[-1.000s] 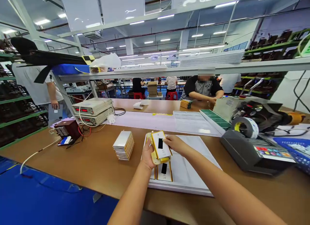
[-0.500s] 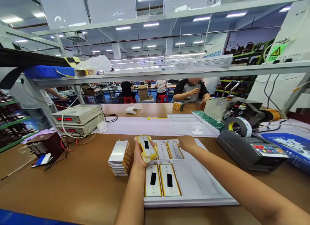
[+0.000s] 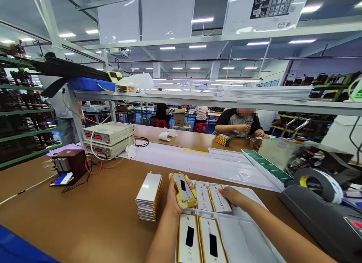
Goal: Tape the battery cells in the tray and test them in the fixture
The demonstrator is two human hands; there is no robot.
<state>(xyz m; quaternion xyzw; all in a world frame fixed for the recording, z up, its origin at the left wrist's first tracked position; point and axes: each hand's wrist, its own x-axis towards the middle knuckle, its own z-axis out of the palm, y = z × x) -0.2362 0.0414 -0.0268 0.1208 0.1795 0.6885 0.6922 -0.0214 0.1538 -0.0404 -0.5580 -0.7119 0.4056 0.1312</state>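
My left hand (image 3: 173, 197) is wrapped round a yellow holder (image 3: 184, 203) with a silver battery cell (image 3: 183, 185) in it, a black strip on the cell's face. My right hand (image 3: 233, 197) reaches over the white tray (image 3: 249, 233), its fingers at the upper edge of a flat cell (image 3: 220, 199) in the back row; whether they pinch it is hard to make out. Another cell (image 3: 203, 197) lies beside that one. In the front row lie two cells with black strips (image 3: 189, 236), (image 3: 212, 240). Left of my left hand stands a stack of cells (image 3: 149, 195).
Stacked meters (image 3: 109, 138) and a dark red device (image 3: 70, 165) stand at the left. A clear tray (image 3: 240, 166) lies behind the white one. At the right is a black tape machine (image 3: 319, 214). A person (image 3: 239, 123) sits across the table.
The view has swung left and tilted, so things sit farther right and lower. My right hand has come down onto the right back-row cell. My left hand still holds the holder.
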